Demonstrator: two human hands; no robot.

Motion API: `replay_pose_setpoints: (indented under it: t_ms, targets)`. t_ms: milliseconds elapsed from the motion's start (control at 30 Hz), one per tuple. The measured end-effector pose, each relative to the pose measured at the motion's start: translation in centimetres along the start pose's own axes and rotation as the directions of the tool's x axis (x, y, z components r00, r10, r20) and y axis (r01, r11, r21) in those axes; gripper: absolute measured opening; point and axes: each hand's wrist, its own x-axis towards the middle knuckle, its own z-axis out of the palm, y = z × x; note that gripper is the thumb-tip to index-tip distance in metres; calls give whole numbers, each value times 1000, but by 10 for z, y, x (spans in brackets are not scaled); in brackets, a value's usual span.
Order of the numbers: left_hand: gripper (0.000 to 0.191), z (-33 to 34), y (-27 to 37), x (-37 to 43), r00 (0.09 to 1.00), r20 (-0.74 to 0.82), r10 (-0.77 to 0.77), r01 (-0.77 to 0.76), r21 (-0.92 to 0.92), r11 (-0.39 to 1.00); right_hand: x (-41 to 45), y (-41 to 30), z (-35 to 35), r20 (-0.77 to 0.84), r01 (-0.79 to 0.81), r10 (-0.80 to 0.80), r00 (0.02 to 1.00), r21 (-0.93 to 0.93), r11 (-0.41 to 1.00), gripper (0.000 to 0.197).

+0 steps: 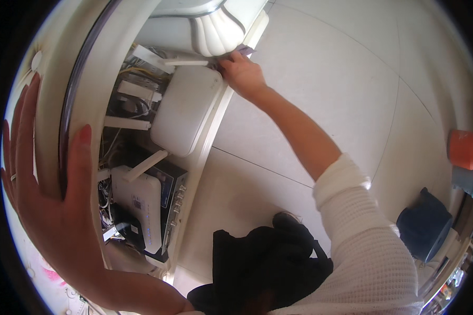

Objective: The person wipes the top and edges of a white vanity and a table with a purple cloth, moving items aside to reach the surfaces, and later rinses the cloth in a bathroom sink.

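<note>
My left hand is spread over the pale cabinet top with its dark edge strip, the thumb resting near that strip. It holds nothing. Low down on the cabinet's shelf, my right hand has its fingers curled on a greyish-purple cloth, just under a white shell-shaped moulding. Beside that hand lies a white router with several antennas. Nearer to me, a white modem with blue lights leans by a dark box with metal connectors.
Tangled cables and white adapters lie behind the router. The shelf's raised edge runs beside the tiled floor. At the right are a dark blue bin and an orange container.
</note>
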Motion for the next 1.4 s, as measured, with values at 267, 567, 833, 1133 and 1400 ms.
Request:
replay_pose_setpoints:
  t_ms: [267, 567, 833, 1133, 1400]
  targets:
    - [44, -7, 0, 3, 1000, -8, -20, 21, 48, 999, -26, 12, -28, 276, -501, 420, 865, 413, 761, 21]
    - [45, -10, 1, 5, 1000, -15, -20, 21, 86, 996, 11, -23, -1, -31, -33, 35, 999, 59, 998, 13]
    - [47, -8, 7, 5, 998, 4, -64, 64, 33, 997, 10, -19, 15, -203, -41, 47, 978, 32, 999, 15]
    - [48, 3, 15, 4, 998, -2, -59, 59, -64, 996, 2, 56, 8, -202, -452, 657, 727, 580, 678, 24]
    - [49, -9, -4, 3, 1000, -21, -3, 4, 92, 996, -99, -88, 51, 46, -331, 547, 836, 837, 435, 23]
